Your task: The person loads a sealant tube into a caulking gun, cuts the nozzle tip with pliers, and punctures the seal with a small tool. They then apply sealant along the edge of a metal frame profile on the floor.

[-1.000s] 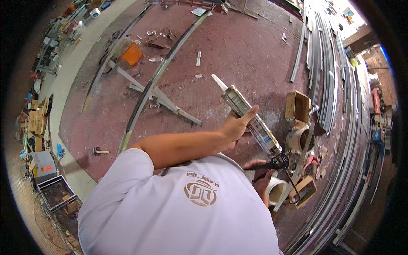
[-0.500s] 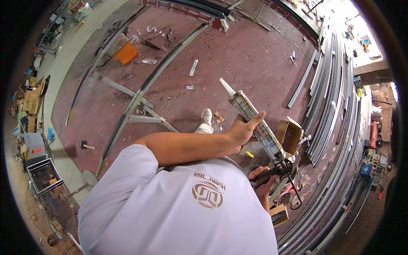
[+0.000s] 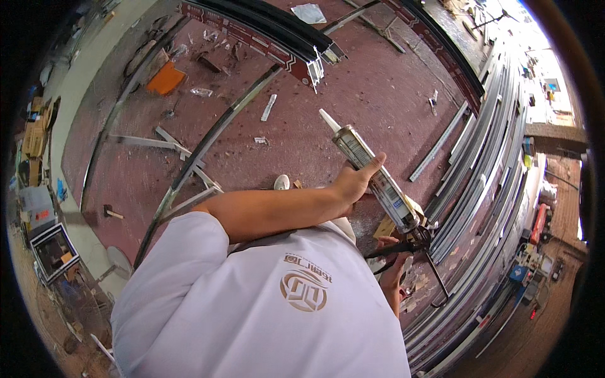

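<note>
A caulking gun (image 3: 394,200) loaded with a printed sealant cartridge slants in front of me, its white nozzle (image 3: 328,120) pointing up and left. My left hand (image 3: 354,184) is wrapped round the front of the barrel, thumb on top. At the rear, my right hand (image 3: 392,268) grips the black handle, and its fingers are partly hidden. The bent push rod (image 3: 439,280) sticks out behind. Beyond the nozzle is the cut end of a dark window-frame profile (image 3: 315,70) with red printed film; the nozzle does not touch it.
Long metal profiles (image 3: 469,183) lie bundled along the right. A metal stand rail (image 3: 214,135) crosses the left side. An orange piece (image 3: 166,78), a hammer (image 3: 113,213) and scraps lie on the reddish floor. Another film-covered profile (image 3: 435,44) runs at the upper right.
The view has moved forward: the profile at the top is nearer, and the cardboard box by the gun is now mostly hidden. Both hands keep their hold on the caulking gun.
</note>
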A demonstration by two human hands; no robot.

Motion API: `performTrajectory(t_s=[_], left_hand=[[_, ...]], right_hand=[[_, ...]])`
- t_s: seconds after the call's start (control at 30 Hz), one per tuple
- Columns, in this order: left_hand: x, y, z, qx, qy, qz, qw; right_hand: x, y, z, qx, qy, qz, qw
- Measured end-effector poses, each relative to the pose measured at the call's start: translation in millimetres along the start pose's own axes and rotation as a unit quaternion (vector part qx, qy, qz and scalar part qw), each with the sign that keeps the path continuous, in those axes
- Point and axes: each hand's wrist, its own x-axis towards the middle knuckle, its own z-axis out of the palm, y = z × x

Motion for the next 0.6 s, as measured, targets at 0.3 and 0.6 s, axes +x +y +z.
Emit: performTrajectory(t_s=[0.3,0.6], left_hand=[[98.2,68.7,32.4,-0.005,0.057,0.062,0.996],[181.9,104.0,60.0,-0.105,0.126,0.108,0.981]], right_hand=[[160.1,-69.7,-33.3,0.002,-0.151,0.008,0.988],[282.9,-136.9,-73.9,0.184,-0.112,0.106,0.971]])
